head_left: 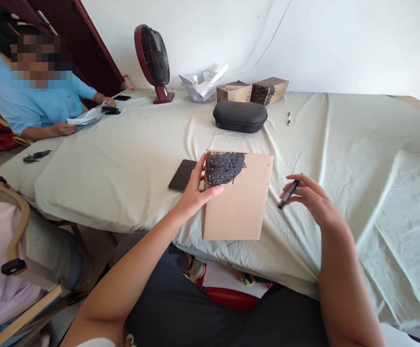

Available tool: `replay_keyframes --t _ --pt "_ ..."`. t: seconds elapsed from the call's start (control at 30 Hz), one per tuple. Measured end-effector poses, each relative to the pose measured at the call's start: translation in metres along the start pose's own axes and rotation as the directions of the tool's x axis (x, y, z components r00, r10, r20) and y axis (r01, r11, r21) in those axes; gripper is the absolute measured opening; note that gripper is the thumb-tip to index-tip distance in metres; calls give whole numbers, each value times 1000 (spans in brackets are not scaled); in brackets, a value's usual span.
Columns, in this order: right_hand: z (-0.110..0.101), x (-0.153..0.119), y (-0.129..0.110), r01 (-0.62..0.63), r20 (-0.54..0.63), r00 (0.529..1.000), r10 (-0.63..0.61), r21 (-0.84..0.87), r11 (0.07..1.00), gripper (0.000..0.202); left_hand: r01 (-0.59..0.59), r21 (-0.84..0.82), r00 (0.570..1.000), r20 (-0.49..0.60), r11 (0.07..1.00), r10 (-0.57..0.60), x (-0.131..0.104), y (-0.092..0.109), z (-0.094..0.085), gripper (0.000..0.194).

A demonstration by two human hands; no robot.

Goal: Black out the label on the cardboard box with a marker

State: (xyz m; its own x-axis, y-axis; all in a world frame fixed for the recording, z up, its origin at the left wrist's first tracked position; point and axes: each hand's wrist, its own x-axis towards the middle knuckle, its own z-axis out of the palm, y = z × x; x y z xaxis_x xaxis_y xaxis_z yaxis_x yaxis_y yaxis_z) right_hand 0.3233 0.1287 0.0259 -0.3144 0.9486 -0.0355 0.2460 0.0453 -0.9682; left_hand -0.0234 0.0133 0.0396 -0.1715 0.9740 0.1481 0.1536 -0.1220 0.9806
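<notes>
A cardboard box lies on the cloth-covered table in front of me, with a dense black scribbled patch over its upper left corner. My left hand grips the box's left edge, thumb on the top face and fingers at the side. To the right of the box, my right hand is raised and holds a black marker between thumb and fingers, its lower end pointing down and left, apart from the box. A dark phone lies partly behind my left hand.
Behind the box sit a black case, two patterned boxes, a basket with papers and a red fan. A person in blue holds papers at the left; keys and a chair are nearer.
</notes>
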Motion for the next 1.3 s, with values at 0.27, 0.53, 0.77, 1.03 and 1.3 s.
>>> replay_keyframes --t 0.27,0.53,0.77,1.03,1.3 --pt "45 -34 -62 377 -81 925 -370 294 878 43 5 42 997 -77 999 -2 -6 -2 2 123" --pt "138 -38 -92 758 -271 567 -778 -199 621 16 -110 57 982 -148 992 117 -10 -16 12 120" --pt "158 -24 -77 838 -278 395 -875 -281 468 20 -173 134 970 -146 976 192 -13 -18 13 121" --pt "161 -33 -98 895 -107 322 -941 -291 339 23 -201 238 955 -166 950 244 -17 -9 17 122" --pt "147 -42 -115 889 52 285 -957 -389 243 24 -219 627 845 -262 748 467 -26 11 23 113"
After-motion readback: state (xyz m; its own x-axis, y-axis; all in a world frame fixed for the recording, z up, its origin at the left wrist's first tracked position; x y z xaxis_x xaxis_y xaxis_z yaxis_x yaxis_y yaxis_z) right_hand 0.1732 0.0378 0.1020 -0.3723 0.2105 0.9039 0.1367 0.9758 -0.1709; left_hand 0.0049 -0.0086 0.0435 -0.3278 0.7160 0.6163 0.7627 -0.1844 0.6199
